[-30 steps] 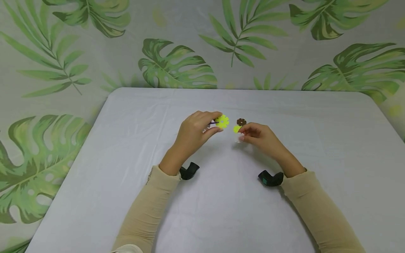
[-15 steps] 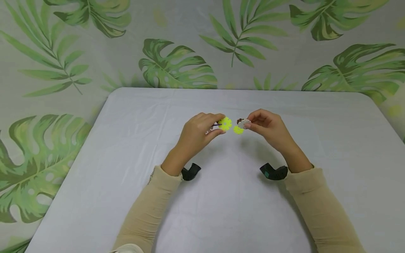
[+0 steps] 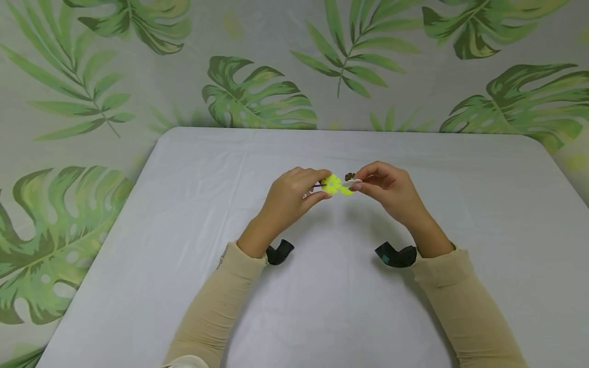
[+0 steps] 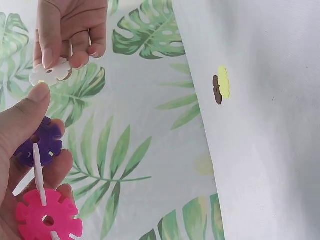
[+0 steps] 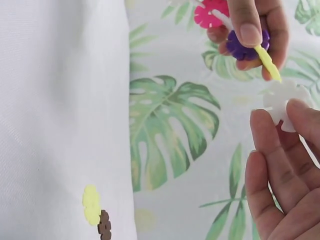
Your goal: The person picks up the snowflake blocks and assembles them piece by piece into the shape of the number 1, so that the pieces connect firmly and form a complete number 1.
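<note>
My left hand (image 3: pixel 292 194) holds a chain of notched plastic snowflake discs. In it, a pink disc (image 4: pixel 48 216), an edge-on white disc (image 4: pixel 38 175), a purple disc (image 4: pixel 49 142) and a yellow disc (image 3: pixel 330 183) are slotted together, the yellow one at the end facing my other hand. Between thumb and fingers, my right hand (image 3: pixel 388 190) pinches a separate white disc (image 5: pixel 285 100). Its notched edge is at the yellow disc's edge; whether they touch I cannot tell. Fingers cover part of the purple disc.
Beyond the hands, a loose yellow disc (image 4: pixel 224 82) and a brown disc (image 4: pixel 217 90) lie side by side on the white tabletop (image 3: pixel 294 306). Black wrist devices (image 3: pixel 397 255) sit under both wrists. A leaf-patterned cloth (image 3: pixel 257 97) hangs behind the table.
My right hand has raised the white disc, turned it nearly edge-on in the head view and brought it to the chain's yellow disc. My left hand has shifted slightly right.
</note>
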Demonstrator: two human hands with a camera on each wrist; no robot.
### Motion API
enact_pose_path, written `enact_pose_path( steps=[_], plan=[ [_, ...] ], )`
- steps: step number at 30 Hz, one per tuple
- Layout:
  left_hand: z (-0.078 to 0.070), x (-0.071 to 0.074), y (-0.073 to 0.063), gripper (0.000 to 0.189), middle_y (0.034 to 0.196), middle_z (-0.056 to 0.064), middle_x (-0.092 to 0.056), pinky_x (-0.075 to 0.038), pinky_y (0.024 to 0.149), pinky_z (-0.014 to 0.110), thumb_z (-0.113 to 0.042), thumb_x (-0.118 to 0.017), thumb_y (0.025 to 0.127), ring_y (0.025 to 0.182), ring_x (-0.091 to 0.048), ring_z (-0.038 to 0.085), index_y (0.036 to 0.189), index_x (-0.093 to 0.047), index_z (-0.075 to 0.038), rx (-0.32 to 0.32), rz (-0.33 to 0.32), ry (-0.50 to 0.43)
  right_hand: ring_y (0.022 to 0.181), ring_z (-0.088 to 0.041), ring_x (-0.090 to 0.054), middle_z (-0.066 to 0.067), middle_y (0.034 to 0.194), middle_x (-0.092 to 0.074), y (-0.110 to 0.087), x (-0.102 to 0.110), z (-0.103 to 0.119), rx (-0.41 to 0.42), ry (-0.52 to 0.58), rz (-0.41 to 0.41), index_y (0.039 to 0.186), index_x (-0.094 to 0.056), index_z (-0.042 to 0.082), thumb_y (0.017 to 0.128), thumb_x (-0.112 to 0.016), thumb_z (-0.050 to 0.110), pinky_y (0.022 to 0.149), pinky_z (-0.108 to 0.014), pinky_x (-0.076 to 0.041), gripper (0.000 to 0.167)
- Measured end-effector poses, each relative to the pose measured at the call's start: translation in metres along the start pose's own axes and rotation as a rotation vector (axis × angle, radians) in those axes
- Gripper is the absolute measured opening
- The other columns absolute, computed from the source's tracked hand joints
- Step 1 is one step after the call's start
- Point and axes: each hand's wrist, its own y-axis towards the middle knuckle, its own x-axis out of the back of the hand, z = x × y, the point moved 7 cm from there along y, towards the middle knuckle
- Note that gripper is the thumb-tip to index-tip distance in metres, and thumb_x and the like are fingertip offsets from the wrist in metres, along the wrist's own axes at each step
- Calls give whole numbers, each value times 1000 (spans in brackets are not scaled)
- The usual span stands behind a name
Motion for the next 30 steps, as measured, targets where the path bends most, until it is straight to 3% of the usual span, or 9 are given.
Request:
enact_pose_path(
  steps=[7,15,22,30],
  plan=[
    [-2,-2,0,36,90,2,-65,-41,66,17,-22,-72,75,75,-54,12,105,-63,-3,0,10,-11,91,-20,-60,-19,93,-62,0,-7,13,55,-95,-4,87,-60,-6,77,-62,-13,77,-26,-48,13],
    [-4,-5,0,37,91,4,-65,-41,65,17,-20,-73,75,74,-53,13,105,-63,-2,1,9,-25,86,-14,-61,-9,87,-65,-3,-3,12,95,-230,-84,83,-64,1,75,-66,-8,74,-24,-48,12],
    [-3,-8,-1,37,90,4,-64,-42,66,17,-19,-72,75,75,-54,13,105,-63,0,24,26,-30,87,-15,-62,-8,84,-66,-4,-5,14,138,-261,-98,80,-66,2,74,-67,-10,72,-22,-48,13],
    [-3,-12,-1,36,90,5,-64,-42,67,16,-18,-72,75,76,-55,13,105,-62,1,26,46,-49,89,-21,-62,-6,86,-67,-5,-9,17,192,-367,-97,82,-68,4,72,-69,-8,77,-20,-46,15]
  ],
)
